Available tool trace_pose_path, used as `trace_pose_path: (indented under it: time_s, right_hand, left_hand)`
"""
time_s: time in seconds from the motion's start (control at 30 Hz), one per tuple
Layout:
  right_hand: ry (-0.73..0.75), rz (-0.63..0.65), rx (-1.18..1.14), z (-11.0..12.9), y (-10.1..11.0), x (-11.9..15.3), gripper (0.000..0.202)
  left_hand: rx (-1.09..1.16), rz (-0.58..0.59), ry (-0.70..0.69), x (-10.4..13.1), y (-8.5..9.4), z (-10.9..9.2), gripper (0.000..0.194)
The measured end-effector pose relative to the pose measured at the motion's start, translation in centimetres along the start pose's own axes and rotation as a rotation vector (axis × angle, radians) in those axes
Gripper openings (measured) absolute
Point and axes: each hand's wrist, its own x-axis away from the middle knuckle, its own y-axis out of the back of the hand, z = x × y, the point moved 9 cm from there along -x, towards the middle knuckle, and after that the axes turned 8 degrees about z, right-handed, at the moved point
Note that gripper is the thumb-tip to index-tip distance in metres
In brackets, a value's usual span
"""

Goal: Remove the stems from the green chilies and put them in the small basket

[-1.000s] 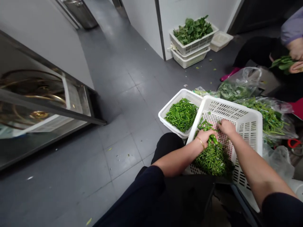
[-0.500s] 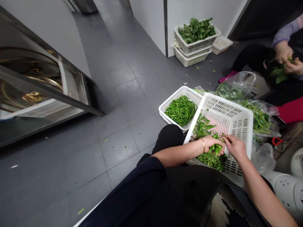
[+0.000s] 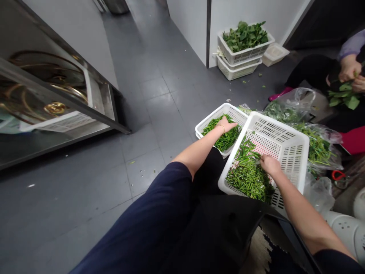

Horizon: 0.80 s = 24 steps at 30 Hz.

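Note:
My left hand [image 3: 226, 125], with a gold bracelet at the wrist, reaches palm down over the small white basket [image 3: 201, 125] of green chili peppers [image 3: 226, 142]. Its thumb sticks out to the right and the fingers are apart, their tips partly hidden against the peppers. Inside the large white basket [image 3: 300, 152], my right hand [image 3: 269, 164] pinches at a green chili pepper by the edge of the loose peppers. A heap of cut green stems [image 3: 251, 180] lies nearer to me in that same basket.
Bagged greens [image 3: 313, 146] lie right of the large basket, with red-handled scissors [image 3: 338, 176] nearby. A co-worker's hands [image 3: 350, 70] hold leafy greens. Stacked baskets [image 3: 239, 57] with leaves stand by the wall. A metal shelf [image 3: 99, 125] stands at left.
My left hand has moved from the large basket to the small one and let go of its handful of peppers. My right hand has shifted left and down to the peppers in the large basket.

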Motion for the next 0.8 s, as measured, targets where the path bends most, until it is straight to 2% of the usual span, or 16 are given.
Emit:
trace_pose_path:
  time_s: [0.07, 0.13, 0.17, 0.23, 0.3, 0.33, 0.4, 0.5, 0.57, 0.63, 0.7, 0.8]
  right_hand:
    - [-0.011, 0.021, -0.125, -1.7, -0.4, 1.8, 0.025]
    - [-0.019, 0.023, -0.503, -2.9, -0.7, 4.2, 0.03]
    - [-0.012, 0.016, -0.755, -3.0, -0.9, 5.4, 0.032]
    - [0.032, -0.004, -1.193, -1.8, -1.0, 7.7, 0.034]
    - [0.101, -0.028, -1.366, 0.6, -0.7, 9.6, 0.033]
    - [0.132, -0.051, -1.385, 1.7, -0.4, 10.4, 0.032]
    - [0.194, -0.095, -1.346, 3.6, 0.3, 11.5, 0.03]
    - [0.271, -0.034, -1.182, 4.9, 0.6, 12.3, 0.032]
    - [0.255, 0.002, -1.103, 4.0, 0.6, 12.3, 0.036]
    - [0.214, -0.033, -1.049, 2.3, 0.9, 12.2, 0.042]
    - [0.201, -0.08, -0.984, 1.2, 1.6, 12.2, 0.046]
    - [0.194, -0.082, -1.04, 0.6, 2.0, 12.2, 0.049]
  left_hand:
    - [-0.241, 0.198, -0.101, 1.7, -3.0, -0.7, 0.039]
    - [-0.366, 0.361, -0.193, 5.0, -5.8, -1.0, 0.025]
    - [-0.409, 0.399, -0.218, 6.9, -6.8, -1.1, 0.022]
    - [-0.473, 0.381, -0.279, 10.7, -7.9, -1.2, 0.021]
    - [-0.467, 0.333, -0.385, 14.3, -8.7, -1.6, 0.024]
    - [-0.439, 0.345, -0.422, 15.8, -9.2, -1.5, 0.025]
    - [-0.386, 0.441, -0.424, 17.9, -10.8, -0.6, 0.019]
    - [-0.318, 0.593, -0.294, 18.6, -12.7, 1.7, 0.012]
    - [-0.283, 0.659, -0.239, 18.5, -13.4, 2.4, 0.015]
    - [-0.281, 0.773, -0.229, 18.7, -14.5, 2.5, 0.018]
    - [-0.268, 0.94, -0.196, 19.4, -16.0, 2.5, 0.02]
    - [-0.09, 1.194, -0.013, 20.8, -18.0, 2.6, 0.015]
